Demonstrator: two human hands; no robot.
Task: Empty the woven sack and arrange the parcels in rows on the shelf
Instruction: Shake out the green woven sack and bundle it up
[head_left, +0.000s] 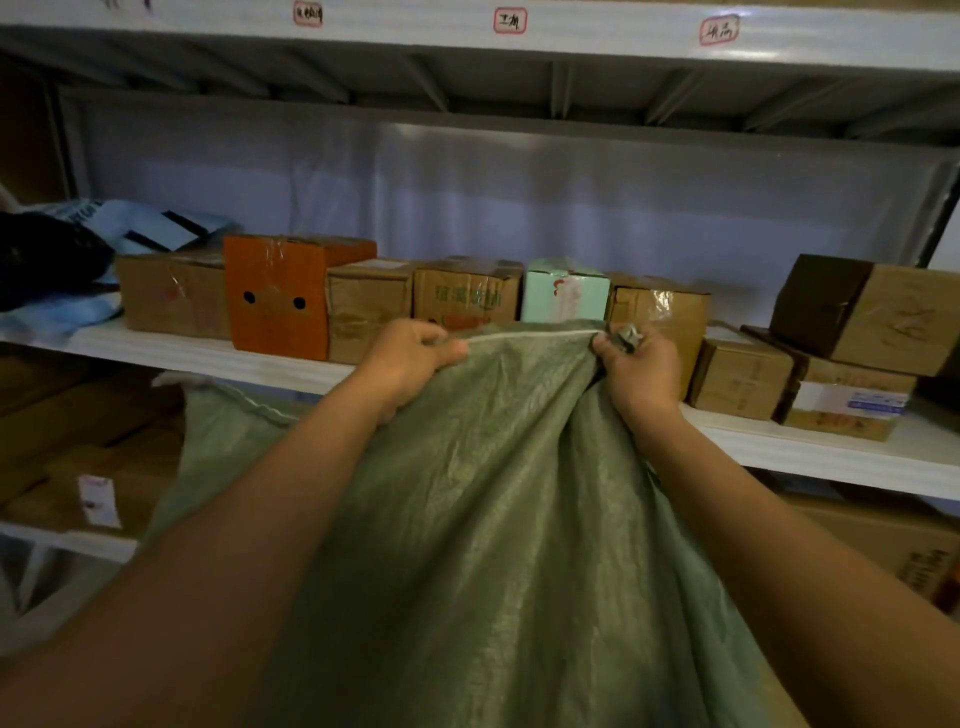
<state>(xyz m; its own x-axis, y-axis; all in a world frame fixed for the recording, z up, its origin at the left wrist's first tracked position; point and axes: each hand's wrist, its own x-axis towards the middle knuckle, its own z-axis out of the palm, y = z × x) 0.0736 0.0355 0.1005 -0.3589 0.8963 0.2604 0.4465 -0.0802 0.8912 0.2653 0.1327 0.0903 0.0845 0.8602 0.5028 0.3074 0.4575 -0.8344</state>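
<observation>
A green woven sack (498, 519) hangs in front of me, held up by its stitched edge. My left hand (410, 358) grips that edge on the left and my right hand (641, 366) grips it on the right. Both hands are level with the front of the white shelf (208, 356). On the shelf stands a row of parcels: a brown box (174, 293), an orange box (280, 293) with two black dots, more brown boxes (465, 293) and a pale green box (563, 291). What the sack holds is hidden.
Stacked brown boxes (852, 343) sit on the shelf's right. Blue and black mail bags (67, 260) lie at its left end. The lower shelf holds cardboard boxes (78, 467). An upper shelf (519, 31) with handwritten labels runs overhead.
</observation>
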